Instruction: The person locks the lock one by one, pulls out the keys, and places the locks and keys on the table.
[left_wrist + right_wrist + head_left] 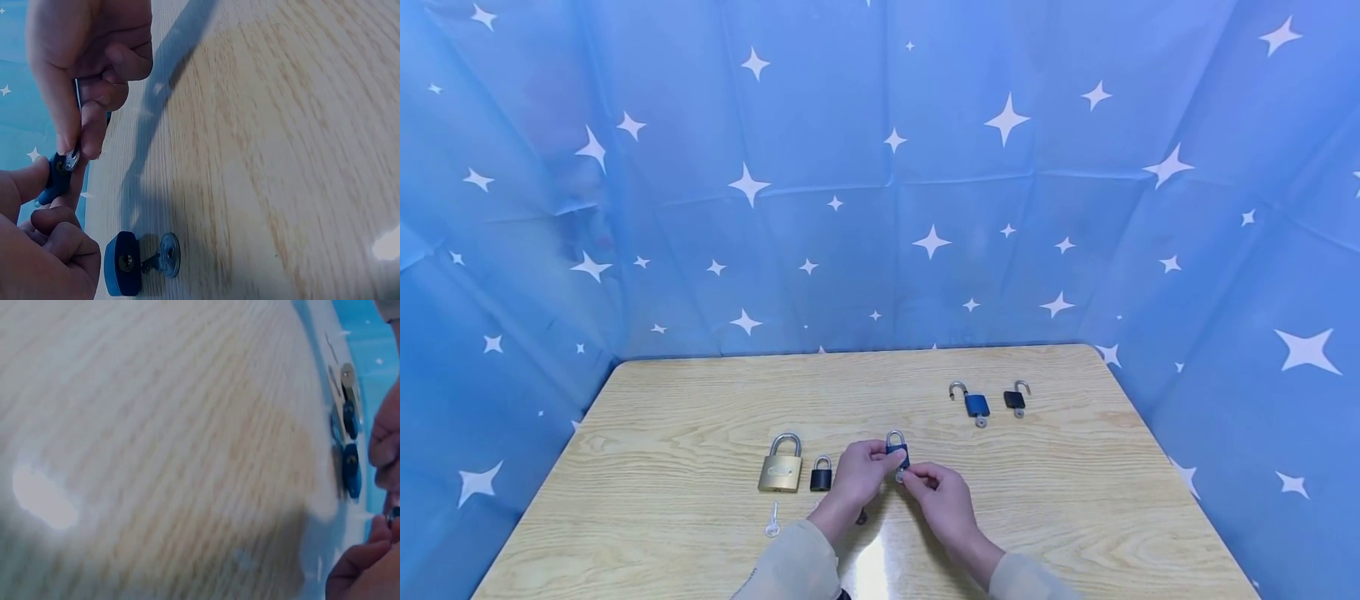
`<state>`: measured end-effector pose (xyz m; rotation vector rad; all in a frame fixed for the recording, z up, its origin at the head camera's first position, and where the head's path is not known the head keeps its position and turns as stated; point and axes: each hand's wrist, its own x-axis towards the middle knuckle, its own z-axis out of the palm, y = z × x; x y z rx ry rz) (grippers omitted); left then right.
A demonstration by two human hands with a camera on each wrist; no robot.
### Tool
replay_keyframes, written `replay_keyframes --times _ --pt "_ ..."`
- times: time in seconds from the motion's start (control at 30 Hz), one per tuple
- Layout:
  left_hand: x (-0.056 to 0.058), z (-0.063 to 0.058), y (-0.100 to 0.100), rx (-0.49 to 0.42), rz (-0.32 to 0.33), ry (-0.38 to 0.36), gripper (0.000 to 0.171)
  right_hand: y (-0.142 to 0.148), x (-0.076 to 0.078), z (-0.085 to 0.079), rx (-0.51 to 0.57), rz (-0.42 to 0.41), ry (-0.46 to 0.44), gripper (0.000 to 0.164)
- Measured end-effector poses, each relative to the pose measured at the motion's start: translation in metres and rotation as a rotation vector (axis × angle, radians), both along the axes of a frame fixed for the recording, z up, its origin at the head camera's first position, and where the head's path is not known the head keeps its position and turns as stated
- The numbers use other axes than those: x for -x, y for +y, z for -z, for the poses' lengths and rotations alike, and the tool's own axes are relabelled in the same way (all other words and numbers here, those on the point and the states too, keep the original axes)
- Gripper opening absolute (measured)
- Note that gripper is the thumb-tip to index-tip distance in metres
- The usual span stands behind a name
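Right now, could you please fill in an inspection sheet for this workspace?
Surface: wooden table, glare between the arms.
Held padlock: dark, shackle appears closed; pinched key at its base, insertion depth unclear.
Left group: brass padlock and closed black padlock; loose key in front of the brass one; further dark padlock beside another key.
Right group, farther back: open blue padlock and open black padlock, a key at each base.
Clutter: nothing seen.
Left hand: grips the dark padlock's body.
Right hand: pinches the key's head.
Cables: nothing seen.
Surroundings: blue backdrop with white stars.
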<state>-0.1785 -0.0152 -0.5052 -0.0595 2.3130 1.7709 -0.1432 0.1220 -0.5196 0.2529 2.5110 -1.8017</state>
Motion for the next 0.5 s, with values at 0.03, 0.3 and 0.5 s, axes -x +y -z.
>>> replay_keyframes --times 0.03,0.3,0.5 --pt "-0.0001 0.0 0.0002 -0.005 0.002 -0.001 0.023 -0.0009 -0.0003 0.0001 0.016 0.019 -0.004 0.011" --pt "-0.0013 -0.0002 0.0015 -0.022 0.01 0.001 0.024 -0.0045 -0.0032 0.0011 0.09 0.066 0.014 0.015" --pt "-0.0015 -0.0011 0.0016 -0.018 0.014 -0.004 0.023 -0.006 -0.0043 0.0014 0.117 0.082 -0.002 0.017"
